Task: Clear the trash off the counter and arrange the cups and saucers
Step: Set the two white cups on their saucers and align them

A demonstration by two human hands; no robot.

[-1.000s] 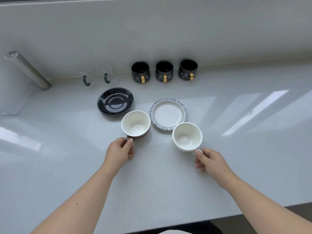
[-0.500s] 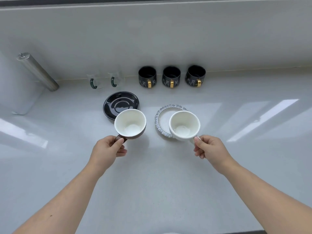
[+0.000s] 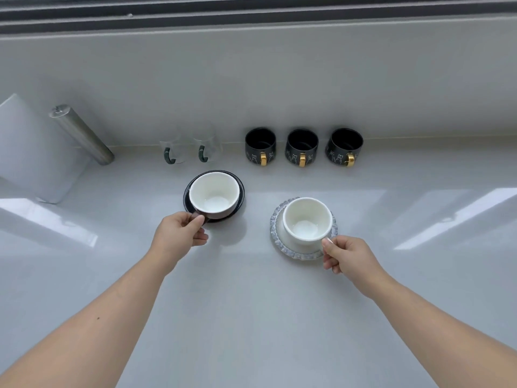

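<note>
white counter (image 3: 251, 317) | grey backsplash (image 3: 279, 79) | dark window ledge (image 3: 251, 12)

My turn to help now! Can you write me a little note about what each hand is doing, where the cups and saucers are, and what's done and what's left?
Left hand: fingers pinch the handle of the brown cup, which sits over the black saucer.
Right hand: fingers pinch the handle of the white cup, which sits over the patterned saucer.
Whether either cup is fully set down is hard to tell.
At the back wall: two glass cups and three black mugs stand in a row.
Done: no trash shows on the counter; both cups matched to saucers.
Left: let go of the handles, then tidy if needed.
</note>
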